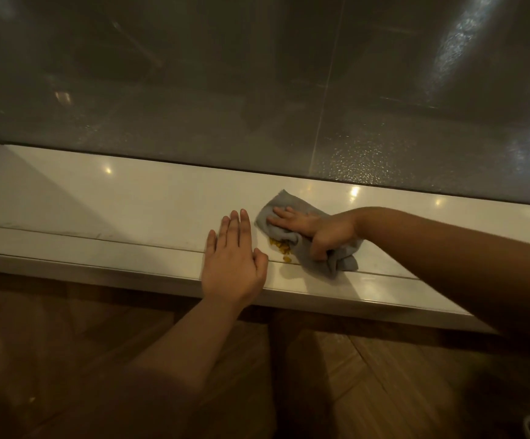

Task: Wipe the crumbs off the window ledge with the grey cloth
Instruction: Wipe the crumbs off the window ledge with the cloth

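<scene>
Floorboards of brown wood are lying nearest to me, running under the ledge, and both of my bare forearms are reaching out over them. Further out, the white window ledge is stretching across from left to right, with a thin seam running along it near its front edge.

I am laying my left hand flat on the front part of the ledge, palm down, fingers straight and close together, thumb out to the side; it is gripping nothing. Just beside its thumb, the crumbs are sitting in a small yellow-orange heap, a few loose bits lying at the seam.

I am pressing my right hand down on the grey cloth, which is lying rumpled on the ledge right against the crumbs, its near edge touching the heap. My fingers are spreading forward over the cloth's far part while my thumb is curling down into the bunched folds at the near side, so the hand is half open and pinning the cloth rather than closing around it. One corner of the cloth is pointing towards the glass.

Beyond the ledge, the dark window pane is rising, speckled with droplets and showing blurred reflections of lights.
</scene>
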A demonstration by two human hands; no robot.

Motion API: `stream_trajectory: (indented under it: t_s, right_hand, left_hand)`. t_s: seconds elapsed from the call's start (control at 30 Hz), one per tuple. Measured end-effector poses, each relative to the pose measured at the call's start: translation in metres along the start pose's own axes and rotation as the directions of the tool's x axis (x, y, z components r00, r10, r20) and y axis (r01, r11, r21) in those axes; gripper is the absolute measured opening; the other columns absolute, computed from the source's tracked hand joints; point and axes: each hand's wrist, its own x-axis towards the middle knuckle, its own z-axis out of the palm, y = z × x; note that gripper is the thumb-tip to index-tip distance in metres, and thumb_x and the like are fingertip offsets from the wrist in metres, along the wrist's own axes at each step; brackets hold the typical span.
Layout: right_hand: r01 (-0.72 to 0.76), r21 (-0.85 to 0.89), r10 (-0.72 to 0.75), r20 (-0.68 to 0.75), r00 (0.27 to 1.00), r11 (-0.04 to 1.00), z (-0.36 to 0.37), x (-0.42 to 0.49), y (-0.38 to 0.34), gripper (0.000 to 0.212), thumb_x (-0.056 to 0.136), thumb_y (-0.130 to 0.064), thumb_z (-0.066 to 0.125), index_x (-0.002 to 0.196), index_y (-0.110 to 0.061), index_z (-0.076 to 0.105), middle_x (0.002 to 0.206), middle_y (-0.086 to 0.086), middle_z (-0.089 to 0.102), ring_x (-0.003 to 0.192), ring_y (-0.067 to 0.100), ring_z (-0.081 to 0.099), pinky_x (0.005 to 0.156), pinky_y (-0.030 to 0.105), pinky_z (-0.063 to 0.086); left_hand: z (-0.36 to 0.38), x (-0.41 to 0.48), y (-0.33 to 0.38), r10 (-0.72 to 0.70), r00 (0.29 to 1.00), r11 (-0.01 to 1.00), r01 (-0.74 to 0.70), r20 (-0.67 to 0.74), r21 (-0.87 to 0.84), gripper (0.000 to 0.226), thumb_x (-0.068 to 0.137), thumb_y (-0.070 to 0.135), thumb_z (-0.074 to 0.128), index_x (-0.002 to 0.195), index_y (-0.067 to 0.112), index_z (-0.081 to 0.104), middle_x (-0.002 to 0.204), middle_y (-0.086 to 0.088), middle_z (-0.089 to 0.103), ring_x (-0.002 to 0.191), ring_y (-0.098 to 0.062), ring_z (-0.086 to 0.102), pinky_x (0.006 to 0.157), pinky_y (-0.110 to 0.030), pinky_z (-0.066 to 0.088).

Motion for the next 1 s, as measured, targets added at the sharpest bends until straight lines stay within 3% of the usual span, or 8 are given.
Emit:
stream_trajectory:
  t_s: [0.07,0.17,0.23,0.4,0.53,0.63,0.83,1.0]
  right_hand:
    - [-0.01,-0.194,0.019,0.044,0.999,0.981,-0.011,-0.001,0.002,0.109,0.078,-0.022,0.071,0.147,-0.036,-0.012,0.156,-0.007,-0.023,0.145,0.021,-0.017,0.119,0.048,0.004]
    - [0.026,-0.517,-0.045,-0.024,0.999,0.856,-0.02,-0.001,0.002,0.121,0.063,-0.053,0.077,0.146,-0.041,-0.009,0.158,-0.006,-0.013,0.146,0.026,-0.005,0.118,0.051,0.012]
    - [0.054,-0.603,-0.107,-0.052,0.993,0.796,-0.021,0.002,0.004,0.127,0.055,-0.064,0.076,0.146,-0.041,-0.01,0.158,-0.003,-0.007,0.146,0.026,-0.001,0.118,0.05,0.012]
    - [0.123,-0.474,-0.205,-0.126,0.971,0.872,-0.007,0.009,0.015,0.129,0.052,-0.07,0.074,0.148,-0.034,-0.005,0.159,-0.005,-0.013,0.145,0.019,-0.019,0.119,0.051,0.0]
    - [0.082,-0.346,-0.173,-0.243,0.954,0.935,0.014,0.013,0.009,0.124,0.055,-0.076,0.066,0.147,-0.03,-0.002,0.158,-0.001,-0.02,0.143,0.022,-0.026,0.118,0.05,-0.009]
    - [0.025,-0.305,-0.117,-0.288,0.95,0.952,0.023,0.015,-0.001,0.126,0.062,-0.073,0.065,0.148,-0.021,-0.011,0.156,0.006,-0.025,0.142,0.025,-0.028,0.118,0.05,-0.009]
    - [-0.037,-0.315,-0.034,-0.218,0.975,0.948,0.007,0.014,-0.021,0.132,0.056,-0.064,0.076,0.148,-0.023,-0.01,0.158,0.008,-0.017,0.144,0.031,-0.02,0.119,0.052,-0.001]
    - [-0.052,-0.398,-0.063,-0.271,0.96,0.916,0.032,0.026,-0.006,0.144,0.047,-0.09,0.051,0.142,-0.02,-0.031,0.15,0.007,-0.038,0.135,0.027,-0.039,0.116,0.052,-0.015]
  left_hand:
    - [0.0,0.0,0.0,0.004,1.0,1.0,-0.004,-0.001,0.002,0.074,0.083,0.043,0.002,0.15,0.014,-0.006,0.161,-0.006,0.003,0.149,-0.019,0.002,0.12,-0.039,0.004]
    - [-0.002,0.0,0.001,0.005,1.0,1.0,-0.004,0.016,-0.004,0.072,0.084,0.043,0.002,0.15,0.014,-0.009,0.161,-0.006,0.0,0.149,-0.019,0.0,0.121,-0.039,0.004]
    - [-0.003,0.0,0.001,0.003,0.999,1.0,-0.003,0.032,-0.007,0.071,0.087,0.041,0.007,0.15,0.013,-0.009,0.161,-0.005,-0.002,0.149,-0.019,-0.002,0.122,-0.04,0.003]
    - [-0.003,0.0,0.001,0.003,0.999,1.0,-0.003,0.032,0.013,0.071,0.088,0.039,0.01,0.15,0.011,-0.007,0.161,-0.006,0.0,0.149,-0.019,0.0,0.121,-0.039,0.003]
    - [-0.002,0.0,0.0,0.003,1.0,1.0,-0.003,0.026,0.017,0.076,0.082,0.042,0.001,0.15,0.011,-0.006,0.161,-0.007,0.001,0.149,-0.02,0.001,0.121,-0.04,0.003]
    - [-0.001,0.001,0.0,0.001,1.0,1.0,-0.002,0.031,0.012,0.079,0.078,0.044,-0.003,0.15,0.011,-0.007,0.161,-0.007,-0.001,0.149,-0.019,0.0,0.12,-0.039,0.001]
    - [-0.001,0.0,-0.001,0.008,0.999,1.0,-0.009,0.032,0.008,0.079,0.079,0.045,-0.003,0.15,0.012,-0.007,0.161,-0.006,-0.001,0.149,-0.019,-0.001,0.119,-0.038,0.0]
    - [-0.002,0.0,0.0,0.004,0.999,1.0,-0.004,0.039,0.007,0.081,0.077,0.045,-0.005,0.15,0.01,-0.007,0.161,-0.007,-0.002,0.149,-0.019,-0.001,0.12,-0.038,0.0]
